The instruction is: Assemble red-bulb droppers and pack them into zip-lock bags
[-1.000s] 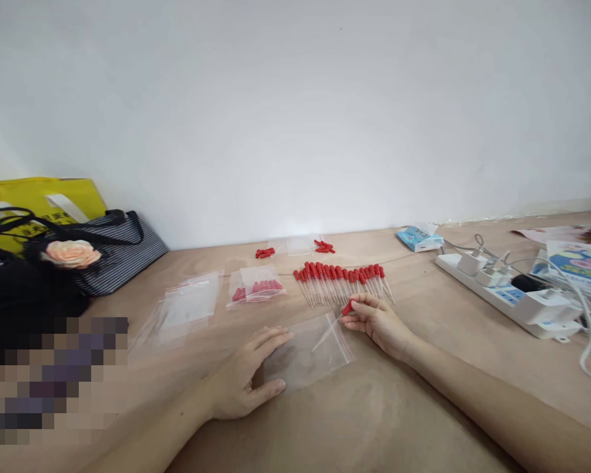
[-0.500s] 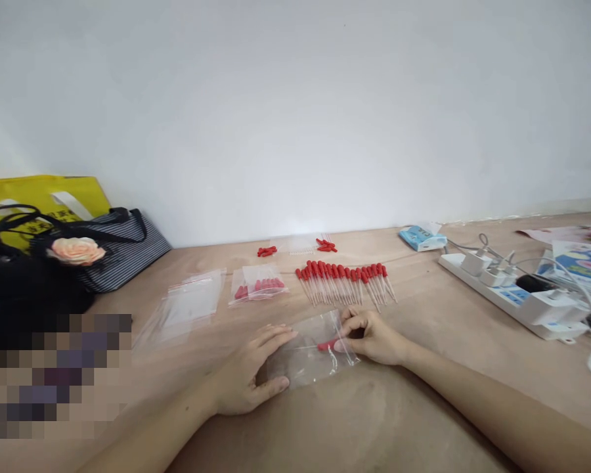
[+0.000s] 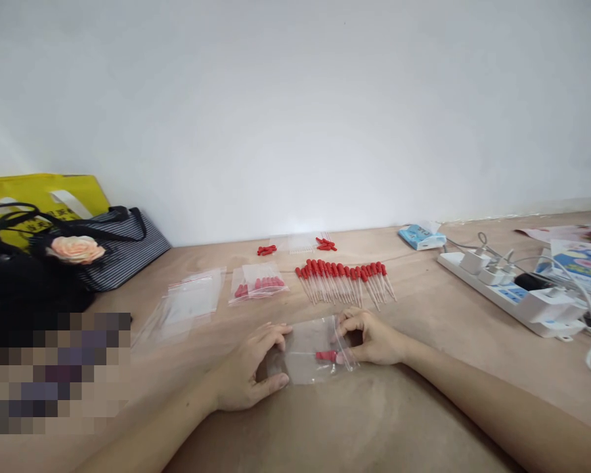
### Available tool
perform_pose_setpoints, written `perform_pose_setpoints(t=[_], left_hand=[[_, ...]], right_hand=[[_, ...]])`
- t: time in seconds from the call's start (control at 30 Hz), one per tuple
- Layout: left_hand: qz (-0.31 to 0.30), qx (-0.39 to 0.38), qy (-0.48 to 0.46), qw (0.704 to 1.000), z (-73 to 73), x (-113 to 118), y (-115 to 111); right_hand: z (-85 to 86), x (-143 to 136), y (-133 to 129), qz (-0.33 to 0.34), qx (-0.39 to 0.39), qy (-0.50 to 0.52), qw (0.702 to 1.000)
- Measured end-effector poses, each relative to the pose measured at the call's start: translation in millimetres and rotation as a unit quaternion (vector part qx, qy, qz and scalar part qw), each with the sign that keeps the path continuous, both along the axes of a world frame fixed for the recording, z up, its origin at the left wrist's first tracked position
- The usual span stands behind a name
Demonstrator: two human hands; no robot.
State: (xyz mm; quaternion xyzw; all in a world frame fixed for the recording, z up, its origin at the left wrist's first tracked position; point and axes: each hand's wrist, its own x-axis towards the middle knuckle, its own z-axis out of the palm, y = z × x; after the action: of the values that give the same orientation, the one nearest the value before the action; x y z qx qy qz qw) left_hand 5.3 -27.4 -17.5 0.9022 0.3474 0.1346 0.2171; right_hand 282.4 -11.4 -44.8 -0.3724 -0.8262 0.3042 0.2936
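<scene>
A clear zip bag lies flat on the table between my hands, its zip end toward the right. Inside it is a dropper with a red bulb, the thin tube pointing left. My right hand has its fingers in the bag's mouth, the thumb at the end of the red bulb. With fingers apart, my left hand rests against the bag's left edge. Behind the hands, a row of red-topped droppers lies fanned out. Left of that row are bags with red droppers inside.
Flat zip bags lie at the left, near a striped bag and a yellow bag. Loose red bulbs are by the wall. A power strip with cables and a blue tissue pack are at the right.
The red-bulbed dropper has shifted slightly toward me inside the bag, its bulb lower in view. My right fingers have moved slightly left at the bag's mouth.
</scene>
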Motion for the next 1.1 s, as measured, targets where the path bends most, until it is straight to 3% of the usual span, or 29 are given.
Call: perform_pose_setpoints(t=[0.3,0.47,0.53,0.6,0.7,0.73,0.87,1.1], left_hand=[[-0.001,-0.009,0.002,1.0,3.0,2.5,-0.4],[0.009,-0.011,-0.006,1.0,4.7,2.9,-0.9],[0.006,-0.015,0.001,1.0,5.4,2.9,-0.7],[0.01,-0.014,0.006,1.0,6.2,2.9,-0.5],[0.008,-0.01,0.014,1.0,7.0,3.1,-0.7],[0.006,-0.008,0.016,1.0,7.0,3.2,-1.1],[0.018,0.006,0.008,1.0,6.5,3.2,-2.4],[0.006,-0.005,0.042,0.999,8.8,3.0,-0.1]], right_hand=[[6.7,-8.5,-6.2,-0.036,0.034,-0.001,0.999],[3.9,-3.9,-2.0,-0.048,0.012,0.024,0.998],[1.6,6.1,9.1,-0.115,0.016,0.046,0.992],[1.3,21.9,26.5,-0.225,0.029,0.069,0.971],[5.1,51.1,57.7,-0.41,0.003,0.033,0.911],[6.8,60.2,67.6,-0.441,0.003,0.021,0.897],[7.1,83.8,96.8,-0.495,-0.003,0.003,0.869],[-11.4,90.3,115.6,-0.494,-0.046,0.052,0.867]])
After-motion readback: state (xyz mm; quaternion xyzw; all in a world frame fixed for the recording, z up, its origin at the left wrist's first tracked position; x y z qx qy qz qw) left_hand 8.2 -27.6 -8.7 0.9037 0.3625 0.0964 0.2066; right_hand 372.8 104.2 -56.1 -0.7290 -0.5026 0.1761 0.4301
